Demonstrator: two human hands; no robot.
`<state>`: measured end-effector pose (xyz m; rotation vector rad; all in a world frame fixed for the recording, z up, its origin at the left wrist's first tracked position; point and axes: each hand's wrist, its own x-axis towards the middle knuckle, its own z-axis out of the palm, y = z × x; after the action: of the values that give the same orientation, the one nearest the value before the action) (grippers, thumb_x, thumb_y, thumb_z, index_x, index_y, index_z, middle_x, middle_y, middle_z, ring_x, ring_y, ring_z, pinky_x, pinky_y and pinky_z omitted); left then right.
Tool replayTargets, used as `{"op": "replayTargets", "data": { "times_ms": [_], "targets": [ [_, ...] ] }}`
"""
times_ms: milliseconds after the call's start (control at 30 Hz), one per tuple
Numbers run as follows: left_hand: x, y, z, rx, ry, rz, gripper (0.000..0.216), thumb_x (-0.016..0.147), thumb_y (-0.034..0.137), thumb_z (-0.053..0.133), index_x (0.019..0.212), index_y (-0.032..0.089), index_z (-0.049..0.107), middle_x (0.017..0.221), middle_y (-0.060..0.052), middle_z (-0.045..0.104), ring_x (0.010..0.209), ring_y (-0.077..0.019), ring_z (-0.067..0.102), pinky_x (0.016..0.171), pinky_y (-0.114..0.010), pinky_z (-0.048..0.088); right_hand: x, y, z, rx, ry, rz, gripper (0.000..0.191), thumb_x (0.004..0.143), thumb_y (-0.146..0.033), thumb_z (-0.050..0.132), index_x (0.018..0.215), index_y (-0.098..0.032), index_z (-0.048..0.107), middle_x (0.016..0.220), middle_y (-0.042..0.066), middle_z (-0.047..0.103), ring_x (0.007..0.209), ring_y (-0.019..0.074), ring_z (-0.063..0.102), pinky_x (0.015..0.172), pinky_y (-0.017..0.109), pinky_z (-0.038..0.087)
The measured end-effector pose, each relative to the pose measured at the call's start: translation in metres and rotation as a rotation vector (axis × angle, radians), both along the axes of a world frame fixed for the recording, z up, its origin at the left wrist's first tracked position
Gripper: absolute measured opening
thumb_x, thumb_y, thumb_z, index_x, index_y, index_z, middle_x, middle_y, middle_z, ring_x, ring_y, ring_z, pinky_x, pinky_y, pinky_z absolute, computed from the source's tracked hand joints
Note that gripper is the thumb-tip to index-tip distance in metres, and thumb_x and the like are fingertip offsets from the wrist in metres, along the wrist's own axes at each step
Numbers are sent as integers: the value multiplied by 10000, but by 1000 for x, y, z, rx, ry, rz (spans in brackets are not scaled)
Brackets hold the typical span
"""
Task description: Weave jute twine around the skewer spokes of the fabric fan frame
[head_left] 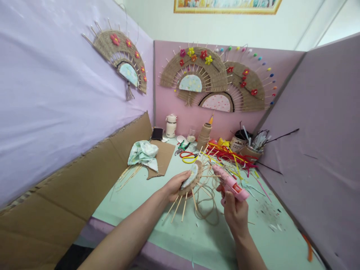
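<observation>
My left hand (176, 184) grips a small half-round fan base (192, 177), faced with pale floral cloth and edged with brown twine. Thin wooden sticks (184, 207) fan out from its curved rim. In my right hand (234, 208) is a pink hot glue gun (229, 182), its nozzle pointing left at the sticks, close to the rim. Whether the nozzle touches a stick I cannot tell. Loose loops of twine (209, 219) hang and lie on the table between my hands. The fingers of my left hand behind the base are partly hidden.
Scissors (189, 157) and green-handled pruners (182, 147) lie beyond the fan base. A twine cone (204, 135), red and yellow craft stems (227, 153) and a pot of glue sticks (253, 150) stand behind. Floral cloth (143, 154) rests on cardboard (164, 157) at left. Finished fans (197, 71) hang on the partition.
</observation>
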<state>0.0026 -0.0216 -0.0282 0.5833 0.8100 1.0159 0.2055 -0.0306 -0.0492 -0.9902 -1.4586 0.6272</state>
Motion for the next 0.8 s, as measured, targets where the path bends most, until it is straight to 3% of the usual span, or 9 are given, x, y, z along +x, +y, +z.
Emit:
{"op": "replayTargets", "data": {
  "times_ms": [367, 800],
  "targets": [
    [1, 0, 1, -2, 1, 5, 227, 869, 390, 531, 970, 187, 533, 607, 24, 591, 398, -98, 524, 415, -217, 468, 0, 1, -3, -65, 46, 30, 405, 855, -526, 499, 828, -140, 618, 544, -7, 481, 443, 106, 345, 408, 236, 295],
    [2, -2, 6, -21, 30, 34, 207, 883, 369, 514, 970, 182, 540, 605, 25, 588, 395, -94, 521, 417, -215, 467, -2, 1, 1, -13, 23, 13, 416, 856, -541, 480, 803, -160, 636, 624, 48, 589, 432, 123, 394, 390, 253, 308]
  ]
}}
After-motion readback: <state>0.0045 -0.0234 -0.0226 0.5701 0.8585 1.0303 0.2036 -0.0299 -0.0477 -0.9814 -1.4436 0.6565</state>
